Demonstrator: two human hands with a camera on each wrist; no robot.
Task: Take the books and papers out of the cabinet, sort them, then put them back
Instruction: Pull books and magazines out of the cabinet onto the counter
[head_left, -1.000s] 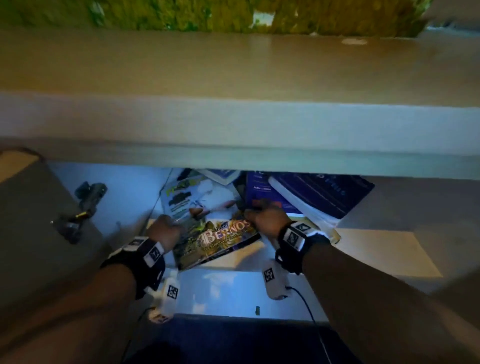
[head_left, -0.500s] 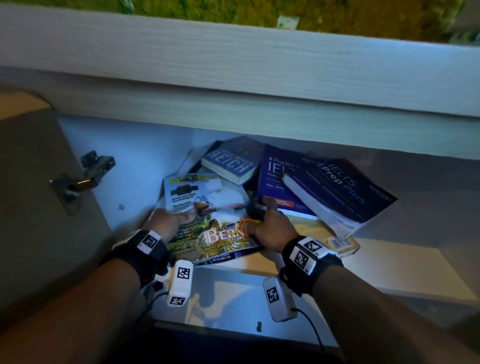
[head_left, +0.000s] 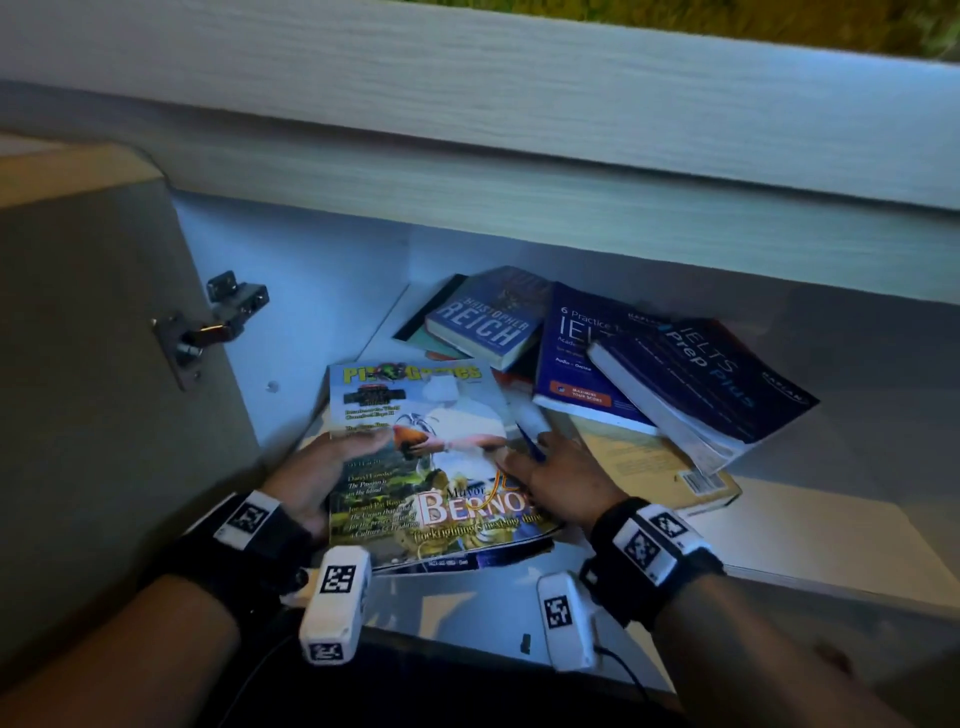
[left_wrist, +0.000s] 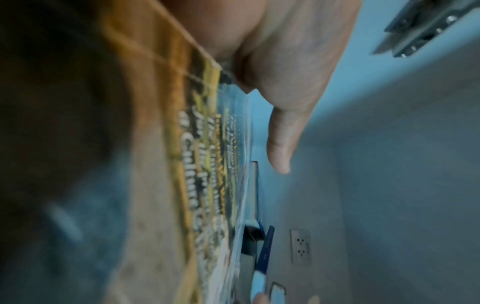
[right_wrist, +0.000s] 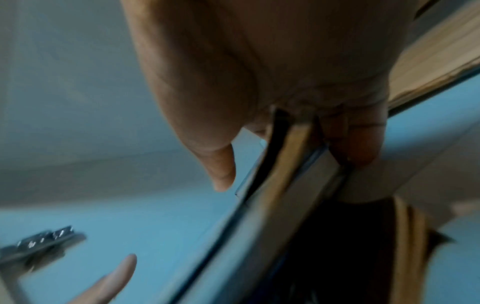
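Both hands grip the same item: the left hand (head_left: 317, 475) clamps the left edge of a glossy magazine (head_left: 431, 467), thumb laid flat across the cover and fingers out of sight beneath, while the right hand (head_left: 558, 486) takes the right edge, fingers apparently curled under it; the right wrist view shows several thin layers pinched there, so it may hold more than one sheet. A two-sided hold suits a floppy magazine, which would sag or spill loose pages if lifted by one edge. Magazine sits tilted at the front of the open cabinet (head_left: 322, 291), its near edge past the shelf lip, likely on its way out. Behind it, well inside, lie a Reich paperback (head_left: 485, 322), a flat IELTS practice book (head_left: 576, 358), an IELTS Prep Plus book (head_left: 711, 379) leaning across that one, and a tan book (head_left: 654, 462) at the bottom. Both forearms reach forward and down, wrists level, palms facing inward. Door hinge (head_left: 218, 322) hangs at left.
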